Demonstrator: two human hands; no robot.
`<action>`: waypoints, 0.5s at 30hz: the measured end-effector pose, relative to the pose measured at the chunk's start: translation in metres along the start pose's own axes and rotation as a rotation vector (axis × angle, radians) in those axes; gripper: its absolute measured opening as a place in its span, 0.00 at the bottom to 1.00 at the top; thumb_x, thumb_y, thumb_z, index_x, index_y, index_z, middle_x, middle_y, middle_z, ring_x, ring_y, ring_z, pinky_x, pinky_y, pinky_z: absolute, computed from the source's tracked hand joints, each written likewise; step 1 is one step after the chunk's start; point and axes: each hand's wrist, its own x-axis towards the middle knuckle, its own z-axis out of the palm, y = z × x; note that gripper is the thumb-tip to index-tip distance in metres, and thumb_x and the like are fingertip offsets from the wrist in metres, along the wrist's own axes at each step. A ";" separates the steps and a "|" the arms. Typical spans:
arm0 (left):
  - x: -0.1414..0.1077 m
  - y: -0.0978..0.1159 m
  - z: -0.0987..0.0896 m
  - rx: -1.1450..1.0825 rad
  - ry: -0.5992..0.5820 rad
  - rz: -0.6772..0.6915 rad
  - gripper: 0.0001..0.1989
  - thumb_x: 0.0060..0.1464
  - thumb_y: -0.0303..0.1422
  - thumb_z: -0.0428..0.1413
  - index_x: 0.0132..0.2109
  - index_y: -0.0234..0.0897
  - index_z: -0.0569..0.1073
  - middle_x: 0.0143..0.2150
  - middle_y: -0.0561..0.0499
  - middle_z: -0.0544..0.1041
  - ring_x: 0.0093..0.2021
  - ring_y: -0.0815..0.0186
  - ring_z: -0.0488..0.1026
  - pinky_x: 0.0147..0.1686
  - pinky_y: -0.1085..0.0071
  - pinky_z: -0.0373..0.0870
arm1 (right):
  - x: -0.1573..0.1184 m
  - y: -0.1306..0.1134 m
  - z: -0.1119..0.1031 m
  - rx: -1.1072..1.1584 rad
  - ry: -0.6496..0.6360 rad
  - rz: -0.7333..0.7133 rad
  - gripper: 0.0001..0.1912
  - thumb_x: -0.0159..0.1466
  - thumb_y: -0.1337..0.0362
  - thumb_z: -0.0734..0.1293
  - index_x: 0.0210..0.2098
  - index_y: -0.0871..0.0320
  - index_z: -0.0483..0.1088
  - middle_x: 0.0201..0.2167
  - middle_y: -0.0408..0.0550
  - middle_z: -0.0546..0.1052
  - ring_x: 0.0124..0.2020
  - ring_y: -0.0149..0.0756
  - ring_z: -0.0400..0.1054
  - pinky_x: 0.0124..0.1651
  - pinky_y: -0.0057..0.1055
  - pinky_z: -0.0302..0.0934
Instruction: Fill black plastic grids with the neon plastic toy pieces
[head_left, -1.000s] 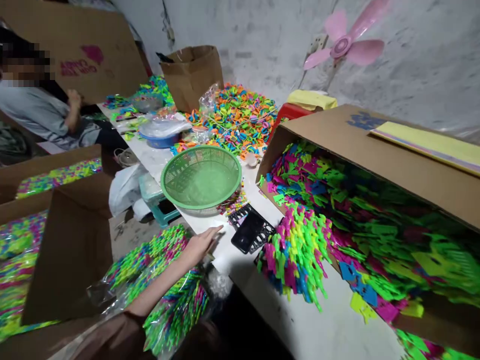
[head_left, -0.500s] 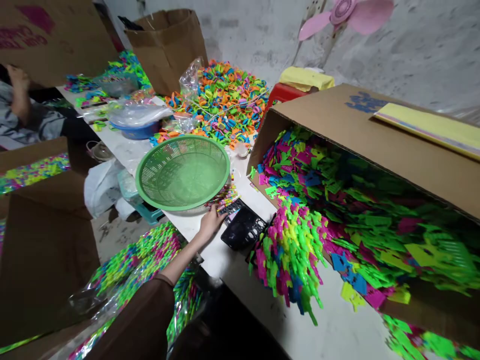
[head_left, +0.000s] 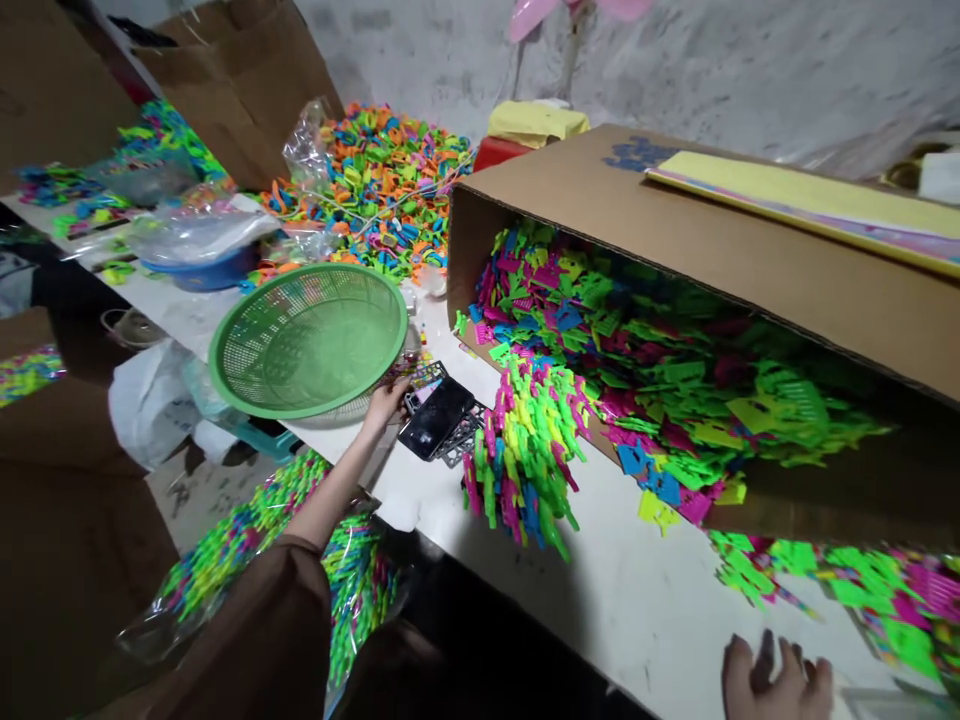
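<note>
My left hand is closed at the left end of a black openwork tray, beside the green basket; its fingertips meet the tray's edge. A black phone-like slab lies on the tray. Right of it, a bundle of green, pink and blue plastic pieces hangs out over the tabletop. My right hand is at the bottom right edge, fingers apart and slightly curled, holding nothing, above the white table. Small striped sticks lie behind my left hand.
A large cardboard box on its side spills plastic pieces at the right. Colourful clips are heaped at the back. A blue bowl stands back left. Bagged pieces are below the table edge.
The view has shifted to the right, so things appear further left. My right hand has come into view at the bottom right. The slab now lies flatter on the tray beside my left hand.
</note>
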 end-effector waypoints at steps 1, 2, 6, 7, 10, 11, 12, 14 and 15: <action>0.002 0.003 0.001 -0.015 0.006 0.014 0.16 0.46 0.44 0.60 0.29 0.34 0.71 0.16 0.58 0.64 0.16 0.71 0.61 0.19 0.73 0.59 | -0.001 -0.003 -0.001 0.005 0.004 0.004 0.38 0.60 0.42 0.56 0.53 0.71 0.67 0.49 0.71 0.68 0.61 0.66 0.54 0.59 0.62 0.52; 0.004 0.006 0.001 -0.026 0.011 0.030 0.15 0.46 0.44 0.60 0.30 0.34 0.71 0.18 0.58 0.65 0.16 0.71 0.61 0.19 0.74 0.59 | -0.002 -0.007 -0.002 0.012 0.012 0.007 0.37 0.60 0.43 0.56 0.53 0.70 0.68 0.48 0.71 0.68 0.61 0.66 0.54 0.59 0.61 0.52; 0.009 0.017 0.005 -0.042 0.030 0.121 0.11 0.49 0.38 0.59 0.35 0.33 0.73 0.21 0.58 0.67 0.20 0.71 0.62 0.23 0.74 0.62 | -0.007 -0.021 0.000 0.051 0.041 -0.031 0.34 0.62 0.46 0.56 0.51 0.71 0.69 0.48 0.71 0.69 0.61 0.65 0.56 0.59 0.61 0.53; 0.010 0.020 0.006 -0.042 0.038 0.153 0.10 0.49 0.36 0.58 0.35 0.33 0.74 0.23 0.57 0.69 0.22 0.70 0.64 0.25 0.74 0.63 | -0.008 -0.023 0.002 0.056 0.028 -0.054 0.34 0.62 0.46 0.56 0.50 0.71 0.69 0.49 0.72 0.69 0.61 0.65 0.57 0.58 0.61 0.54; 0.013 0.032 0.011 -0.031 0.065 0.251 0.06 0.50 0.32 0.58 0.35 0.34 0.74 0.28 0.54 0.73 0.29 0.67 0.69 0.32 0.73 0.66 | -0.008 -0.027 0.007 0.071 -0.008 -0.115 0.32 0.62 0.46 0.57 0.48 0.70 0.70 0.49 0.71 0.69 0.60 0.65 0.58 0.58 0.61 0.56; 0.014 0.037 0.013 -0.024 0.073 0.280 0.06 0.50 0.32 0.57 0.36 0.35 0.74 0.28 0.54 0.73 0.31 0.67 0.69 0.34 0.73 0.66 | -0.008 -0.027 0.008 0.075 -0.007 -0.122 0.31 0.62 0.47 0.57 0.48 0.69 0.71 0.49 0.71 0.70 0.60 0.65 0.58 0.58 0.61 0.56; 0.014 0.043 0.014 -0.016 0.079 0.308 0.06 0.51 0.31 0.57 0.36 0.35 0.75 0.29 0.54 0.73 0.31 0.67 0.69 0.34 0.73 0.66 | -0.008 -0.027 0.009 0.080 0.003 -0.121 0.31 0.62 0.47 0.57 0.48 0.69 0.71 0.48 0.70 0.70 0.61 0.64 0.58 0.58 0.61 0.56; 0.011 0.057 0.013 0.000 0.078 0.362 0.06 0.51 0.30 0.56 0.38 0.35 0.75 0.30 0.53 0.74 0.32 0.66 0.69 0.36 0.72 0.66 | -0.008 -0.026 0.011 0.092 0.025 -0.111 0.30 0.62 0.48 0.57 0.48 0.68 0.70 0.48 0.70 0.70 0.61 0.63 0.57 0.58 0.61 0.56; 0.007 0.063 0.011 0.009 0.072 0.392 0.06 0.52 0.30 0.57 0.38 0.35 0.76 0.31 0.52 0.74 0.34 0.67 0.70 0.37 0.72 0.66 | -0.008 -0.025 0.012 0.098 0.032 -0.109 0.29 0.62 0.48 0.57 0.48 0.68 0.70 0.48 0.69 0.70 0.62 0.63 0.57 0.58 0.60 0.56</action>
